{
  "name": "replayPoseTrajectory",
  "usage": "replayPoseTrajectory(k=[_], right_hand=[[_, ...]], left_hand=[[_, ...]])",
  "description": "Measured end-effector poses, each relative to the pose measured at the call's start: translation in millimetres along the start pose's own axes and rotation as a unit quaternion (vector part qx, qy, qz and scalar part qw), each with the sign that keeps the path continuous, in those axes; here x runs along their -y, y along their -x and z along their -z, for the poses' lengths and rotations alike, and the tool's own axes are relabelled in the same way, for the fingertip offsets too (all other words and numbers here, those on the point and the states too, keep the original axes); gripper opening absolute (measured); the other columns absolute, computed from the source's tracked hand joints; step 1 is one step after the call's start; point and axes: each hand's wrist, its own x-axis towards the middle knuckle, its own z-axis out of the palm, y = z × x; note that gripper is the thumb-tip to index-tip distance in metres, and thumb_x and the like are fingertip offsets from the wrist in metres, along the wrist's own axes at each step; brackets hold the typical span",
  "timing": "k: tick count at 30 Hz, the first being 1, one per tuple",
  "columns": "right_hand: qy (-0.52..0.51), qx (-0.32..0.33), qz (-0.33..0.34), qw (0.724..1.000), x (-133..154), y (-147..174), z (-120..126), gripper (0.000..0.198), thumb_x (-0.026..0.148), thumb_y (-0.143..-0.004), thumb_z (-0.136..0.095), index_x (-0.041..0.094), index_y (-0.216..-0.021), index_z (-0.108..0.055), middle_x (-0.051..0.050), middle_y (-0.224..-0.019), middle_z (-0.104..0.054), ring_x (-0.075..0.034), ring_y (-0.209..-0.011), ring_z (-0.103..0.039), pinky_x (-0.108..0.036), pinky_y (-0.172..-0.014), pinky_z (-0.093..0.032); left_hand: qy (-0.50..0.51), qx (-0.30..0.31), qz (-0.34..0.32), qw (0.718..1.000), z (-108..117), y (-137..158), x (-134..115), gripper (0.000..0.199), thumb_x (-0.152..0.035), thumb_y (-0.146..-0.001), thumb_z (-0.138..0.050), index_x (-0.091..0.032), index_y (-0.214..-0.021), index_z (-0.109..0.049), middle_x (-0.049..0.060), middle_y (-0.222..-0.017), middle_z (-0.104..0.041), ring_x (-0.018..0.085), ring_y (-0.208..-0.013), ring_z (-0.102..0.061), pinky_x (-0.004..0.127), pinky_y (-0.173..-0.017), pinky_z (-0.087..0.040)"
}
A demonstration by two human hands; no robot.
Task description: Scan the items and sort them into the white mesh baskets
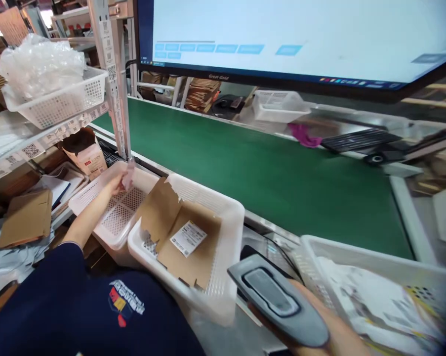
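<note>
My left hand (117, 185) reaches over a white plastic basket (113, 217) on the left. Its fingers are closed around a small pinkish, see-through plastic packet (128, 175), blurred in the picture. My right hand (336, 324) is wrapped round a grey handheld barcode scanner (278, 299), seen from above at the lower right; the scanner covers most of those fingers. Between my hands stands another white basket (232, 212). In it lies an opened brown cardboard piece (204, 267) with torn edges and a white printed label (188, 238).
A green conveyor belt (215, 153) runs behind the baskets, below a large monitor (282, 81). At the right is a white basket (356, 249) of plastic bags. Left shelving holds a basket (63, 104) of clear plastic packaging; brown cardboard mailers (26, 217) lie below.
</note>
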Motion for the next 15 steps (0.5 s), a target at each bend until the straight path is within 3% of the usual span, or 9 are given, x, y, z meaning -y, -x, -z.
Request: replayPoseTrajectory(k=[2, 4, 7, 9, 12, 15], right_hand=[[-0.029, -0.004, 0.026, 0.999, 17.9, -8.7, -1.7, 0.036, 0.04, -0.077, -0.079, 0.035, -0.112, -0.072, -0.01, -0.116, -0.075, -0.036, -0.101, -0.075, -0.043, -0.083, -0.066], [-0.029, -0.049, 0.05, 0.997, 41.6, -21.4, -4.5, 0.03, 0.042, -0.082, -0.076, 0.03, -0.108, -0.071, -0.01, -0.11, -0.074, -0.033, -0.093, -0.074, -0.041, -0.079, -0.064], [-0.02, -0.116, 0.091, 0.989, 78.4, -40.6, -7.1, 0.026, 0.046, -0.086, -0.074, 0.024, -0.1, -0.07, -0.009, -0.1, -0.072, -0.028, -0.084, -0.07, -0.038, -0.077, -0.061], [-0.025, -0.133, 0.119, 0.984, 96.1, -48.5, -6.1, 0.024, 0.044, -0.085, -0.074, 0.023, -0.095, -0.069, -0.008, -0.096, -0.07, -0.026, -0.083, -0.069, -0.035, -0.075, -0.059], [-0.011, -0.149, 0.143, 0.978, 107.8, -50.2, -1.2, 0.02, 0.039, -0.084, -0.073, 0.022, -0.093, -0.068, -0.008, -0.096, -0.069, -0.026, -0.088, -0.068, -0.033, -0.074, -0.056], [-0.003, -0.161, 0.149, 0.976, 106.7, -43.0, 4.7, 0.027, 0.038, -0.085, -0.07, 0.022, -0.107, -0.069, -0.008, -0.103, -0.071, -0.028, -0.094, -0.069, -0.034, -0.079, -0.055]], left_hand=[[0.061, 0.053, -0.025, 0.996, 0.1, 1.5, -24.2, 0.066, -0.027, -0.113, 0.003, -0.005, -0.131, -0.057, 0.017, -0.115, -0.079, 0.022, -0.107, -0.076, 0.04, -0.087, -0.061], [0.164, 0.109, -0.044, 0.979, -11.1, 7.8, -47.1, 0.076, -0.034, -0.11, 0.012, -0.007, -0.146, -0.049, 0.021, -0.134, -0.073, 0.026, -0.119, -0.072, 0.046, -0.089, -0.062], [0.355, 0.213, -0.037, 0.909, -42.0, 20.6, -74.4, 0.085, -0.065, -0.104, -0.002, -0.009, -0.151, -0.046, 0.024, -0.139, -0.069, 0.032, -0.119, -0.071, 0.05, -0.09, -0.061], [0.408, 0.27, -0.015, 0.872, -64.9, 28.2, -86.8, 0.095, -0.08, -0.094, -0.015, -0.009, -0.148, -0.048, 0.026, -0.133, -0.07, 0.035, -0.117, -0.071, 0.052, -0.089, -0.061], [0.411, 0.307, 0.006, 0.858, -94.6, 37.2, -97.0, 0.099, -0.088, -0.085, -0.028, -0.011, -0.143, -0.052, 0.027, -0.13, -0.071, 0.038, -0.116, -0.071, 0.053, -0.089, -0.06], [0.408, 0.329, -0.003, 0.852, -115.5, 44.0, -99.6, 0.094, -0.085, -0.085, -0.032, -0.014, -0.142, -0.053, 0.024, -0.136, -0.068, 0.036, -0.113, -0.072, 0.051, -0.09, -0.06]])
